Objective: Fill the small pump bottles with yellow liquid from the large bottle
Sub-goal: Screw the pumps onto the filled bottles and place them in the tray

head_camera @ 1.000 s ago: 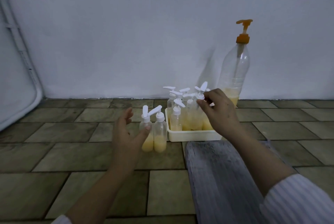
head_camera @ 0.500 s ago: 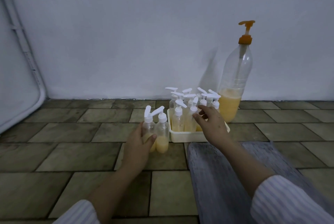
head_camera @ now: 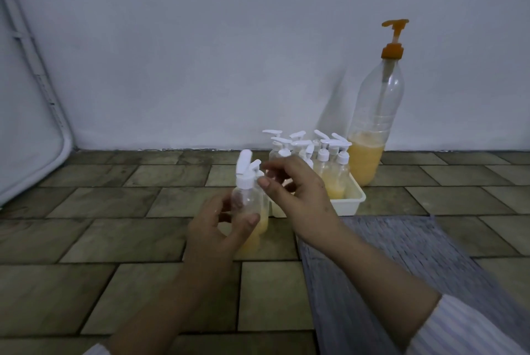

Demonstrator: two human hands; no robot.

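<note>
My left hand (head_camera: 218, 225) grips a small clear pump bottle (head_camera: 247, 205) with a white pump head and yellow liquid in its lower part, lifted a little off the floor. A second small bottle (head_camera: 263, 220) stands right behind it, mostly hidden. My right hand (head_camera: 298, 194) hovers beside the held bottle's pump head, fingers apart and curled, holding nothing. Several small pump bottles (head_camera: 329, 165) stand packed in a white tray (head_camera: 351, 201). The large clear bottle (head_camera: 372, 128) with an orange pump stands against the wall, about a third full of yellow liquid.
The floor is brown stone tile (head_camera: 114, 240). A grey woven mat (head_camera: 401, 263) lies under my right forearm. A white wall (head_camera: 200, 53) runs behind everything, and a white rounded frame (head_camera: 43, 171) sits at the far left.
My left hand has closed on one small bottle and lifted it toward me. My right hand has left the tray's bottles and moved left to the held bottle's pump head.
</note>
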